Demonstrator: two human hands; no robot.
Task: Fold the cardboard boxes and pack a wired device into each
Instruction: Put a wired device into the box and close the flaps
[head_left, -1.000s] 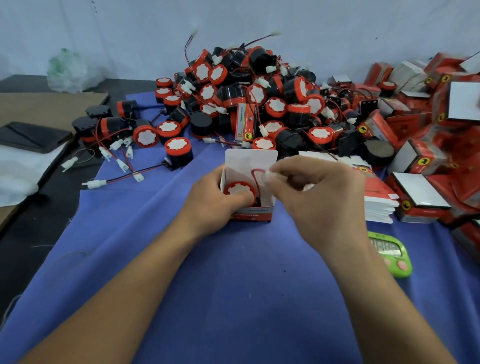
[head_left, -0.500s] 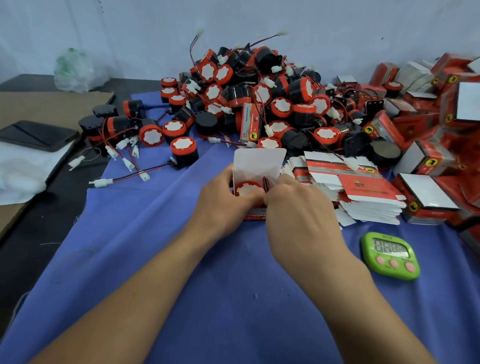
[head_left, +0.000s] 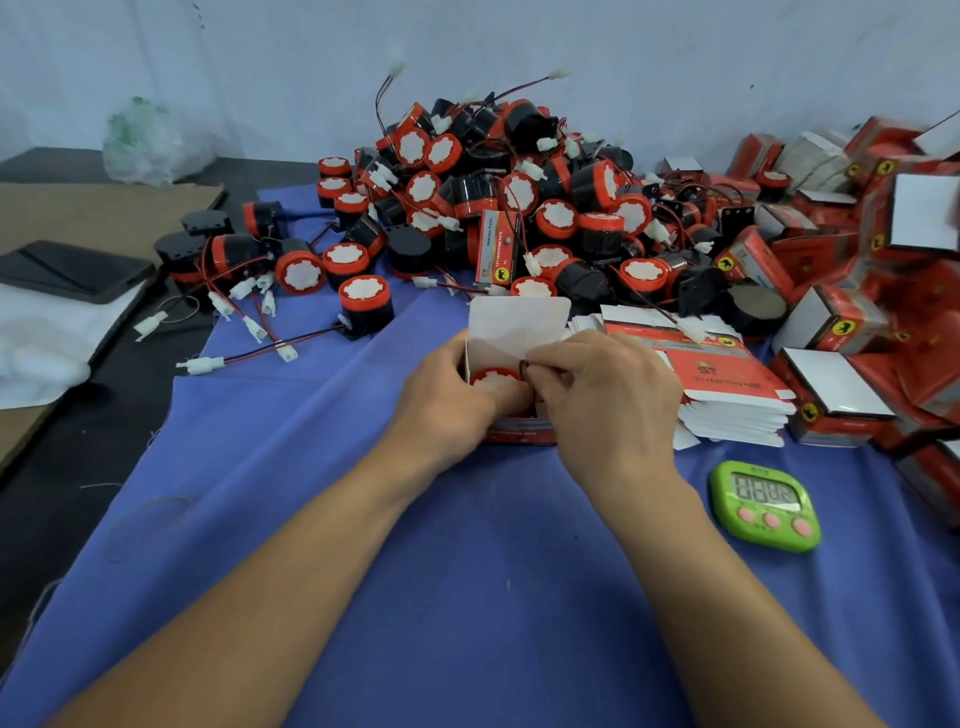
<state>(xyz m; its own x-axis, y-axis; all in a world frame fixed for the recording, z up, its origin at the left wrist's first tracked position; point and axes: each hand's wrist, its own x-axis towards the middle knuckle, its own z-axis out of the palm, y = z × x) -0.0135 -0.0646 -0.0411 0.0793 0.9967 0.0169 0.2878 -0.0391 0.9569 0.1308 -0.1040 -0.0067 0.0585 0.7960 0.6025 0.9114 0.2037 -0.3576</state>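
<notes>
While the left hand curls round the box at its left wall, the right hand pinches the wire at the box mouth. Thin card, judged light and crushable: hold the box walls, not the raised flap. Inside the box, the device appears rigid; wire judged springy.

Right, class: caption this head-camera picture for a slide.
Left hand holds an open box while right hand pinches the wire of the device inside, beside a heap of devices on blue cloth.
</notes>
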